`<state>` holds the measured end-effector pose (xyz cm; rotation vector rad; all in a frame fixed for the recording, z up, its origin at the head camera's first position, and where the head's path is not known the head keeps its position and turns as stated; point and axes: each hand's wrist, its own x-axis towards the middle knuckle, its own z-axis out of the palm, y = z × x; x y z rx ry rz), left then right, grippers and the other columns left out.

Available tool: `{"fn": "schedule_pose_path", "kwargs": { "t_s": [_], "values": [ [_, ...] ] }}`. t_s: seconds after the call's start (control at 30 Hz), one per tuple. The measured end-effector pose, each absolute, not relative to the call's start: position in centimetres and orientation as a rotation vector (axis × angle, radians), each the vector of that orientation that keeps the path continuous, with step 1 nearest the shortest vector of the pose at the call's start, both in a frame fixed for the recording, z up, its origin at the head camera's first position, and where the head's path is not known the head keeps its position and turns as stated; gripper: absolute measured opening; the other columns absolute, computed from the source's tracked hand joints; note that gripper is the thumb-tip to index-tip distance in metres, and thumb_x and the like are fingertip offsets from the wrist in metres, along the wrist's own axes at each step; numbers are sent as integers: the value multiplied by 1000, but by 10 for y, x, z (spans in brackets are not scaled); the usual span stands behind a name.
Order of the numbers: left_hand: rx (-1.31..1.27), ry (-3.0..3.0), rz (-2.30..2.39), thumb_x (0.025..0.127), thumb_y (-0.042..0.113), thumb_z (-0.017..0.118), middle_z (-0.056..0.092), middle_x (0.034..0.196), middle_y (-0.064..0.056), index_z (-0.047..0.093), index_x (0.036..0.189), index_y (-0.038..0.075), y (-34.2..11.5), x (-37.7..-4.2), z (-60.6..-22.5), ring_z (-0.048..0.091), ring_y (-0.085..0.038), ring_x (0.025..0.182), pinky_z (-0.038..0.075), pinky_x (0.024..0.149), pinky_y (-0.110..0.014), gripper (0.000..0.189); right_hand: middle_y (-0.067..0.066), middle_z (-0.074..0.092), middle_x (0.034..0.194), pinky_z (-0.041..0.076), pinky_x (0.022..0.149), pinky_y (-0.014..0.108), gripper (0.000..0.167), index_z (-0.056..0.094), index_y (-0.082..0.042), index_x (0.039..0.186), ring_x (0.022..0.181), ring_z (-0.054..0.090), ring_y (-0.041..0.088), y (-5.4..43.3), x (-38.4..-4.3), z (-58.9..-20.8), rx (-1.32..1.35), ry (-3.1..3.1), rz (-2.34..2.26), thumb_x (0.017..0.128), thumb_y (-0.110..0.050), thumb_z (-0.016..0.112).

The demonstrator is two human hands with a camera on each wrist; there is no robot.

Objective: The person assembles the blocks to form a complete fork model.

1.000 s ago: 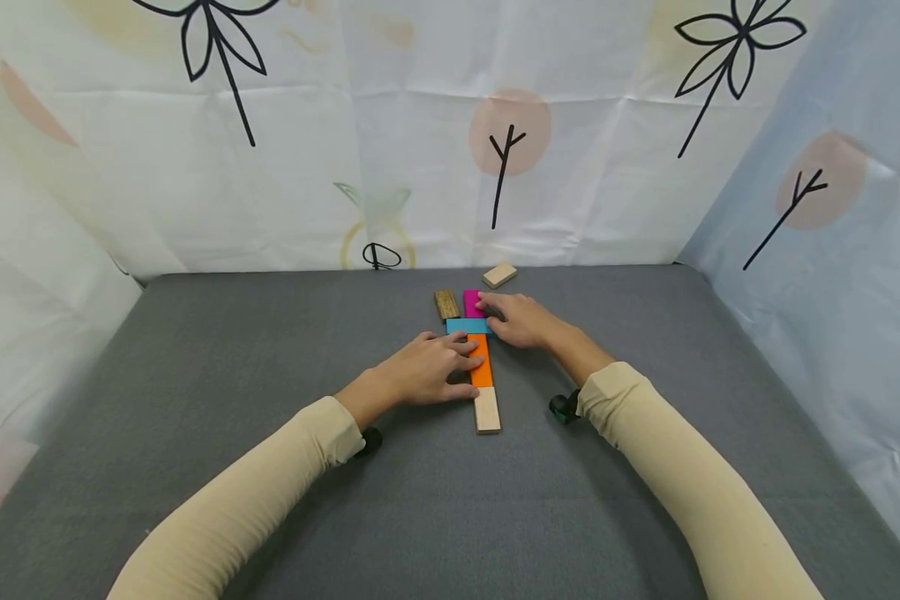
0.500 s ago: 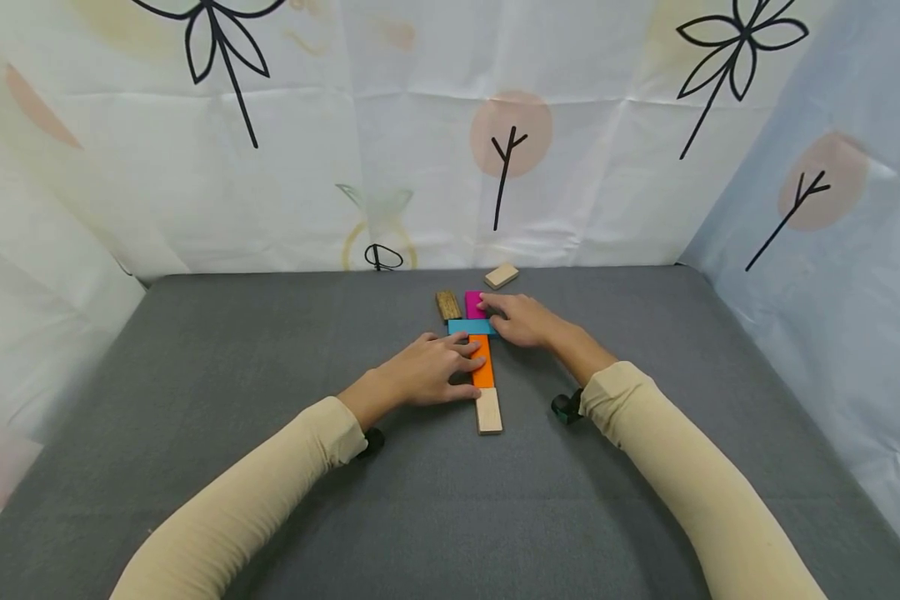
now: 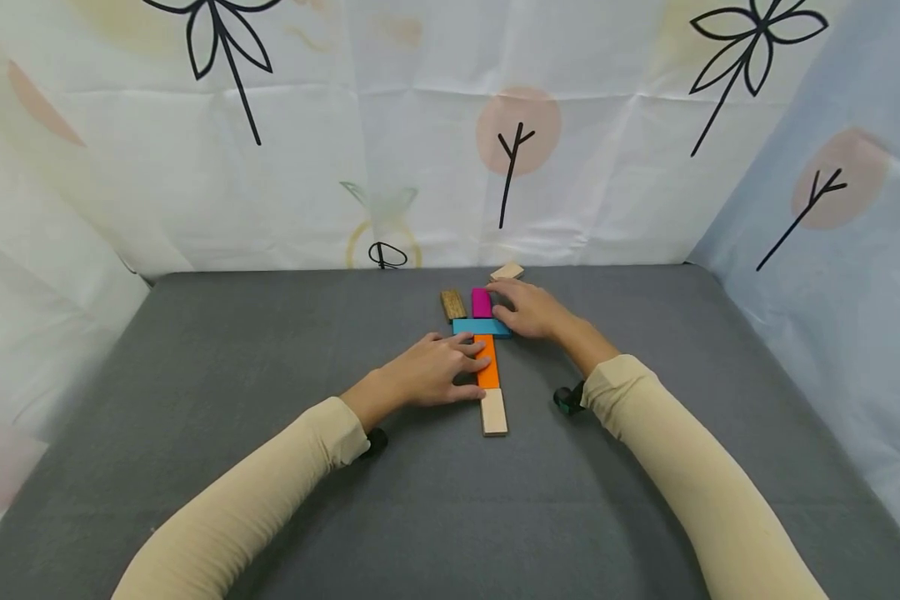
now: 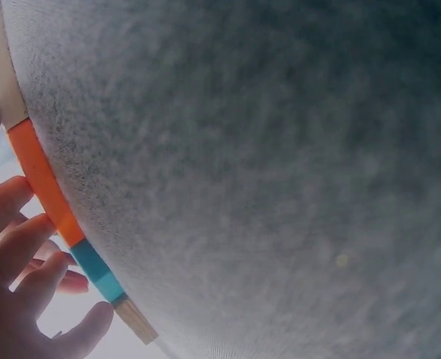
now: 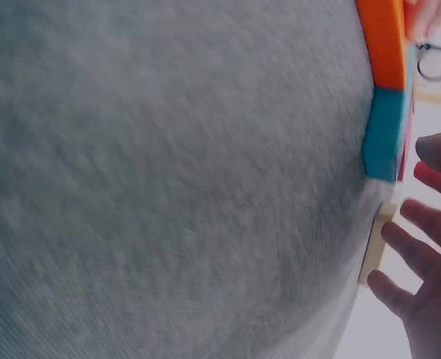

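Observation:
Flat wooden blocks lie in a line on the grey cloth: a plain block point(image 3: 494, 414) nearest, an orange block point(image 3: 489, 373) beyond it, a blue block point(image 3: 482, 327) set crosswise, then a magenta block point(image 3: 482, 303). My left hand point(image 3: 427, 371) rests from the left with spread fingers over the orange block, thumb at its joint with the plain block. My right hand point(image 3: 532, 310) is right of the magenta block, fingers spread and holding nothing. A second plain block point(image 3: 507, 272) lies just beyond its fingertips. In the right wrist view the fingers point(image 5: 409, 250) overlap that block.
A brown, dark-grained block point(image 3: 453, 305) lies left of the magenta one, near the blue block's left end. The grey table point(image 3: 270, 333) ends at a white printed curtain point(image 3: 435, 167) behind, with more curtain on both sides.
My right hand has lifted off the magenta block and moved a little away and to the right, toward the far plain block. My left hand stays on the orange block.

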<state>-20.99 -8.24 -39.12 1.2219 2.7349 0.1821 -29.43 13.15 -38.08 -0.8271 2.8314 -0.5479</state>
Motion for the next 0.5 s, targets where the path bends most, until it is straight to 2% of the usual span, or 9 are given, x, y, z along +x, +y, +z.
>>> {"fn": "schedule_pose_path", "kwargs": {
  "t_s": [0.23,0.5],
  "values": [
    [1232,2737,195,98,53,57,45,152,-4,56,143,18,-82,-210,-389,34,-25,146,36,109,-56,57,20,44,151,28,113,57,44,54,-1,142,140,40,37,125,-291,-379,-915,2820,-545,101,-15,52],
    [1211,2731,177,98,54,56,45,152,-4,55,144,19,-82,-209,-390,33,-24,146,35,109,-54,58,20,44,151,30,113,55,44,55,0,141,139,41,38,123,-291,-381,-921,2799,-543,100,-13,50]
  ]
}}
